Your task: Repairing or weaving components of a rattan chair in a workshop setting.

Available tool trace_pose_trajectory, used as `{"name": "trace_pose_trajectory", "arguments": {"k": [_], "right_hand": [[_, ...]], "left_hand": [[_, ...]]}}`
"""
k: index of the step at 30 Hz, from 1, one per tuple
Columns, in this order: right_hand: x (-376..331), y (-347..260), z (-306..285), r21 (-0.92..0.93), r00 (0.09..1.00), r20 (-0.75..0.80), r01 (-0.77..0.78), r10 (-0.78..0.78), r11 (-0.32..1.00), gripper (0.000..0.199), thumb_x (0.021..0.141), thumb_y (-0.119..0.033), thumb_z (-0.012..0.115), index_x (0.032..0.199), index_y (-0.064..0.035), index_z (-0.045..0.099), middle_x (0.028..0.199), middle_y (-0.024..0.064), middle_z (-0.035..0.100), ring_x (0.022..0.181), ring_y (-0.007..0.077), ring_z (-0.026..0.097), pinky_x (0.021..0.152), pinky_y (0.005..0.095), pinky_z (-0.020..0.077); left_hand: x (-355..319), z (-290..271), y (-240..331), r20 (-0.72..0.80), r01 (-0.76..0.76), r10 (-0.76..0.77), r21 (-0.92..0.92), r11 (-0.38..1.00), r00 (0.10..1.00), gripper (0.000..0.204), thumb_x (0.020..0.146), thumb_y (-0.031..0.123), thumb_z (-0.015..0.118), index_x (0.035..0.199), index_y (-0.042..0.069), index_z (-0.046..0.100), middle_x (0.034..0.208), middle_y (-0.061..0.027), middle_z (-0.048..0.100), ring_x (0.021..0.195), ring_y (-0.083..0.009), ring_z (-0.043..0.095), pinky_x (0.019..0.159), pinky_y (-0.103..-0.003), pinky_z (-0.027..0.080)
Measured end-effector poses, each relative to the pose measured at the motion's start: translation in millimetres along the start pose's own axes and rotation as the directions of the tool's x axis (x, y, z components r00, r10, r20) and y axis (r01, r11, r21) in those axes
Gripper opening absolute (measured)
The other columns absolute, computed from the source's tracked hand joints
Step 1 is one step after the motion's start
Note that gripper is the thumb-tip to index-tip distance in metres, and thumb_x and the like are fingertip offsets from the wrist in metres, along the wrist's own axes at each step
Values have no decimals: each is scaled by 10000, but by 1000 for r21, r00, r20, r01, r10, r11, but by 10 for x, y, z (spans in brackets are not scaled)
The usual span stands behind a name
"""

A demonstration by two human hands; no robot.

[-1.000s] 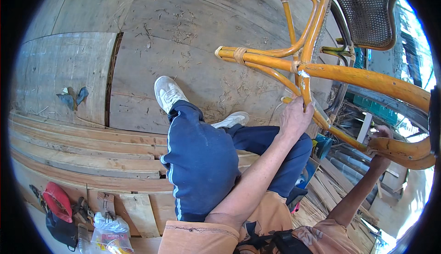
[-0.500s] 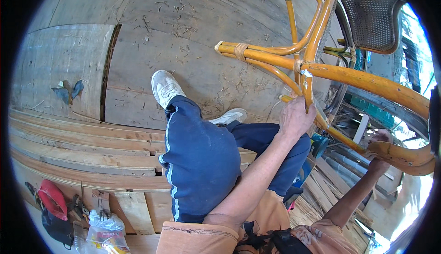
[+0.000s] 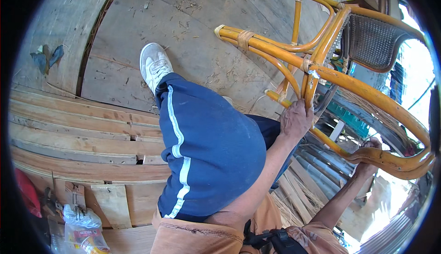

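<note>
A yellow-brown rattan chair [image 3: 367, 85] lies tipped at the right, its legs with wrapped joints pointing left. My left hand [image 3: 296, 119] is closed round the chair's frame near a bound leg joint. White material shows on the frame just above that hand. Farther right, my right hand [image 3: 369, 156] is closed round the thick curved rail, its fingers partly hidden behind the wood. A dark woven cane panel [image 3: 377, 40] shows beyond the chair's frame.
Wooden boards [image 3: 78, 136] form a slatted surface at my left. A plastic bag [image 3: 82, 217] and a red item [image 3: 27, 194] lie at the lower left. Shavings litter the plywood floor [image 3: 183, 5]. Wood strips [image 3: 294, 185] and grey tubes [image 3: 321, 166] lie below the chair.
My left knee has risen and looks larger in view. The chair has shifted slightly with both hands still on it, and the view has moved a little.
</note>
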State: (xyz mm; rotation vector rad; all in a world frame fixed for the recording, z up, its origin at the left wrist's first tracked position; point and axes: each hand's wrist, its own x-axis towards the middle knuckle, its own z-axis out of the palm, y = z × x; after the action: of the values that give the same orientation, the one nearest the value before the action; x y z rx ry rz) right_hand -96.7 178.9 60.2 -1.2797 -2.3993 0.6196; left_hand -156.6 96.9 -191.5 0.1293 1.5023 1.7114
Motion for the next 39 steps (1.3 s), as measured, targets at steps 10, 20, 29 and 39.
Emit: {"name": "trace_pose_trajectory", "arguments": {"k": [10, 20, 29, 39], "right_hand": [[13, -75, 50, 138, 986, -67, -143, 153, 980, 640, 919, -586, 266, 958, -8, 538, 696, -3, 414, 628, 92, 398, 543, 205, 326], [40, -56, -22, 195, 982, 33, -189, 186, 963, 670, 894, -626, 291, 958, -6, 539, 655, -2, 415, 602, 96, 413, 520, 209, 350], [26, -103, 26, 190, 977, -1, -208, 213, 959, 690, 891, -635, 277, 915, -5, 556, 655, 3, 425, 602, 103, 412, 525, 212, 341], [24, -89, -10, 198, 982, 16, -187, 188, 962, 683, 897, -625, 276, 925, -4, 558, 669, 8, 427, 632, 109, 416, 561, 214, 350]], "left_hand": [[3, -74, 1, 85, 77, -79, 24, 997, 993, 278, 844, 283, 526, 908, 13, 531, 809, -192, 605, 788, -356, 607, 704, -447, 488], [14, -11, -50, 42, 18, -20, 43, 999, 999, 259, 841, 273, 556, 875, 17, 547, 774, -183, 607, 747, -349, 608, 671, -437, 489], [22, -74, -8, 122, 73, -82, 75, 995, 989, 280, 856, 294, 536, 910, 20, 564, 828, -185, 622, 787, -357, 609, 707, -452, 488], [29, -65, -14, 125, 70, -79, 72, 995, 989, 284, 857, 302, 541, 909, 23, 565, 833, -179, 624, 789, -357, 610, 707, -453, 487]]}}
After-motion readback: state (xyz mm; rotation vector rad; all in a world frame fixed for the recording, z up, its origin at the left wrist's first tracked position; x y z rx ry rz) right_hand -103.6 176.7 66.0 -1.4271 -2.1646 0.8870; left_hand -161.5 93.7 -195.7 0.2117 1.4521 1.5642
